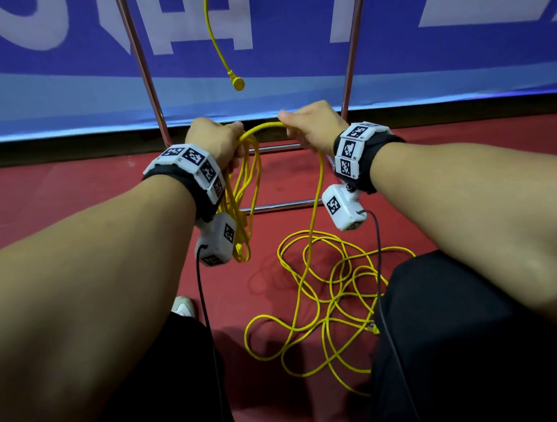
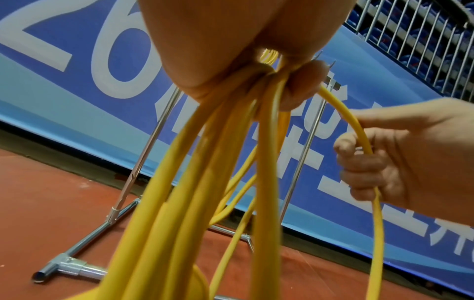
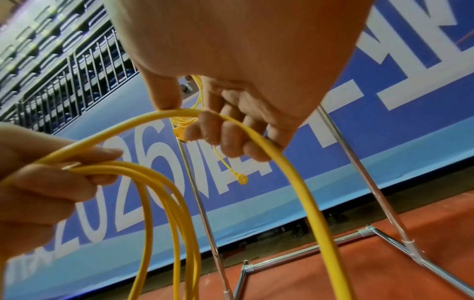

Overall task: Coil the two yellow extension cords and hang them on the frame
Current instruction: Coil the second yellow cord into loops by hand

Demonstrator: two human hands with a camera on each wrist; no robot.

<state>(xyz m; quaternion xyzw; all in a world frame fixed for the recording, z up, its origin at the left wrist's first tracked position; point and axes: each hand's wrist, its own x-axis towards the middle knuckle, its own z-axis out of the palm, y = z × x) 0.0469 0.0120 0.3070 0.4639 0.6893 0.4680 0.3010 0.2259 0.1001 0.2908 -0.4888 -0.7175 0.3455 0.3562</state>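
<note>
Forearms are filling the bottom of the head view, reaching out toward the frame (image 1: pixel 150 86). On the left, the left hand (image 1: pixel 216 141) is gripping a bundle of finished loops (image 1: pixel 244 193) of one yellow cord, fingers curled round the gathered tops while the loops are hanging down. To its right, the right hand (image 1: pixel 313 128) is closing thumb and curled fingers around the running strand (image 1: pixel 315 186), which is arching between the two hands. Below, the loose cord (image 1: pixel 328 302) is lying tangled on the red floor (image 1: pixel 63 206).

Judging from this, the next loop is being fed across. It is probably worth matching its length to the hanging ones, letting the strand slide through the right hand, and lifting slack gently so the floor tangle is not tightening into a knot.

Only the right wrist view is showing the other cord (image 3: pixel 191 119) apparently coiled already on the frame's top, its plug (image 3: pixel 242 179) dangling; the head view is catching just that hanging end. Only the left wrist view is showing the frame's foot (image 2: pixel 69 268).
</note>
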